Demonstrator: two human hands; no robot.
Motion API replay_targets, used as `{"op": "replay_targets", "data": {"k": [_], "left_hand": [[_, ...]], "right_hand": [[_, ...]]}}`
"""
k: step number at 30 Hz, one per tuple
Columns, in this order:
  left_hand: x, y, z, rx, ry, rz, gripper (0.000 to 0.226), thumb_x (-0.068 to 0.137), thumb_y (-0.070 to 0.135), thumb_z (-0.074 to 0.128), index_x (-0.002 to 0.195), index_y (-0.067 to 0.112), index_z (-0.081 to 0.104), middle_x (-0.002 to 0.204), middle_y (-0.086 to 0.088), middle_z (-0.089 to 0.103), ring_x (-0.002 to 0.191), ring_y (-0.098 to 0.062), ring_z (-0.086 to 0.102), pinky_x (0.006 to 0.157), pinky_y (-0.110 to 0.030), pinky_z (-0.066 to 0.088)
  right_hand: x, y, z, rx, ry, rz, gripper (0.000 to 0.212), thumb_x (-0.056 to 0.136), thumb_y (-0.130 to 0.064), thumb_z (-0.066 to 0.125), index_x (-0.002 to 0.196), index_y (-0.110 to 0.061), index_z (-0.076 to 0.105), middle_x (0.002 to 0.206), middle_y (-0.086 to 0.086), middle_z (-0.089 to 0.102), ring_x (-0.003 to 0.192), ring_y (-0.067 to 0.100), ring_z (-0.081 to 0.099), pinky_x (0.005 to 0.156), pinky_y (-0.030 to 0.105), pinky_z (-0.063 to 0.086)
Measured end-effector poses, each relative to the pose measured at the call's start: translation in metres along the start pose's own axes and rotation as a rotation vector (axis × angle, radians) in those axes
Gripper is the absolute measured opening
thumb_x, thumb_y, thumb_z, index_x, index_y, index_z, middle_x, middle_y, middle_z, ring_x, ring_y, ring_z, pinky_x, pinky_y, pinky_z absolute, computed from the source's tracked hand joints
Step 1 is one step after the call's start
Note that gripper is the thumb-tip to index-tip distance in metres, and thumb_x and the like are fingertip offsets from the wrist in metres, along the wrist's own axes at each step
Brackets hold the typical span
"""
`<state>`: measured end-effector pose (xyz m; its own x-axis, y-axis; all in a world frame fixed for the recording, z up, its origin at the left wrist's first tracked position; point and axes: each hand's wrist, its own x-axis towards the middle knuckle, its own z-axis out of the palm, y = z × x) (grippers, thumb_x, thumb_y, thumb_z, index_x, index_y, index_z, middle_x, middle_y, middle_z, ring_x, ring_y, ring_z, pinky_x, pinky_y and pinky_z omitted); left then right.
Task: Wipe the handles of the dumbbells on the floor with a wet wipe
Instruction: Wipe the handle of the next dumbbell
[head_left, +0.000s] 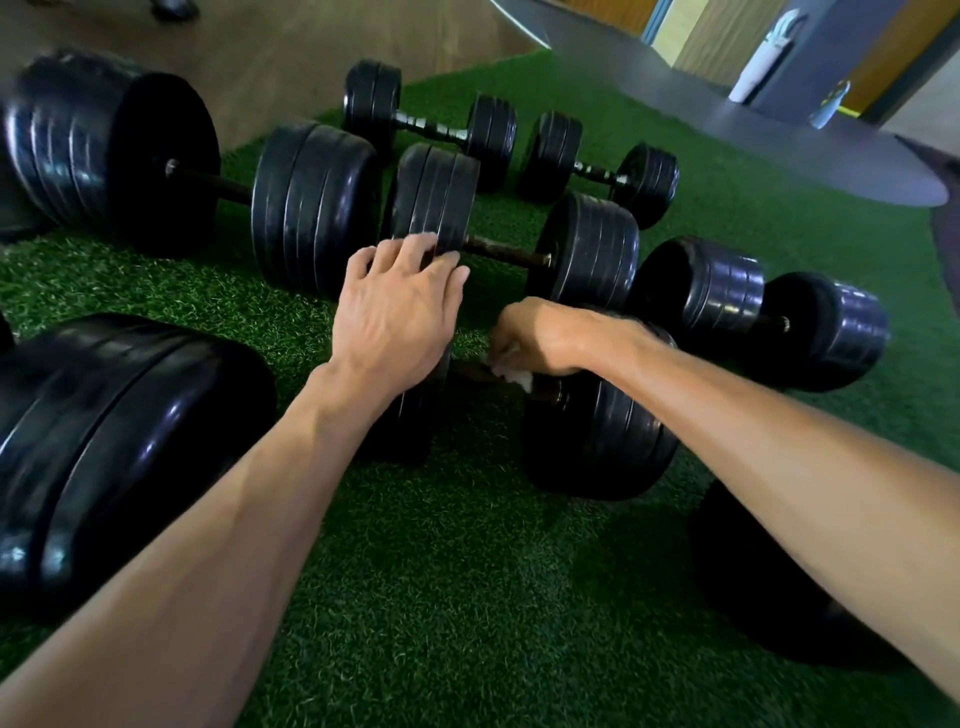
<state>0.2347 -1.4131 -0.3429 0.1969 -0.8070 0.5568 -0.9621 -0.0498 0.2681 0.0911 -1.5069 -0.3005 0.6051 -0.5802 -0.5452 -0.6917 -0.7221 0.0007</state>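
wet wipe (511, 375) is gripped by right hand (540, 338) on handle (470, 370), axis running left-right; left hand (400, 306) rests spread on the near plate.

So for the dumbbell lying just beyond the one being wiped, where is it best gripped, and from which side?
Probably by its bare handle, the thin bar between the two plate stacks, coming from above: the dumbbell lies flat on the turf, so its top is exposed and the wide plates block both ends. The left hand reaches towards its near plates.

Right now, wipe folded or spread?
Bunched. The wet wipe is a crumpled wad gripped by the right hand against the dumbbell handle.
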Motion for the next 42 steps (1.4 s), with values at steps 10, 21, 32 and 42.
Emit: {"op": "replay_targets", "data": {"k": [10,21,32,42], "left_hand": [[-0.043,0.003,0.008,0.045,0.136,0.001,0.047,0.109,0.036,0.028,0.143,0.017,0.054,0.150,0.002,0.051,0.143,-0.018,0.042,0.118,-0.047,0.027],[-0.024,0.003,0.010,0.044,0.049,-0.036,0.050,0.108,0.039,0.024,0.143,0.019,0.053,0.150,0.003,0.051,0.144,-0.017,0.039,0.119,-0.046,0.023],[-0.052,0.007,0.005,0.055,0.106,-0.032,0.048,0.109,0.039,0.026,0.146,0.019,0.050,0.152,0.003,0.048,0.145,-0.017,0.038,0.120,-0.046,0.022],[-0.104,0.008,-0.018,0.025,0.072,0.032,0.048,0.108,0.036,0.033,0.151,0.016,0.041,0.159,0.002,0.037,0.149,-0.018,0.029,0.120,-0.049,0.020]], "right_hand": [[0.027,0.001,0.011,0.186,0.256,-0.048,0.014,0.088,-0.003,0.061,0.087,-0.012,0.071,0.077,0.002,0.072,0.073,0.022,0.071,0.070,0.045,0.061],[0.026,0.025,0.007,0.007,0.094,0.039,0.013,0.089,-0.003,0.064,0.093,-0.014,0.072,0.084,0.006,0.076,0.078,0.024,0.075,0.064,0.032,0.059],[0.017,0.022,0.005,-0.171,-0.067,0.169,0.038,0.086,0.000,0.063,0.124,-0.007,0.064,0.112,0.011,0.073,0.089,0.026,0.070,0.064,0.027,0.057],[0.010,0.003,0.015,-0.099,-0.030,0.069,0.031,0.086,0.006,0.062,0.115,0.001,0.068,0.097,0.014,0.075,0.094,0.029,0.074,0.073,0.038,0.060]]}}
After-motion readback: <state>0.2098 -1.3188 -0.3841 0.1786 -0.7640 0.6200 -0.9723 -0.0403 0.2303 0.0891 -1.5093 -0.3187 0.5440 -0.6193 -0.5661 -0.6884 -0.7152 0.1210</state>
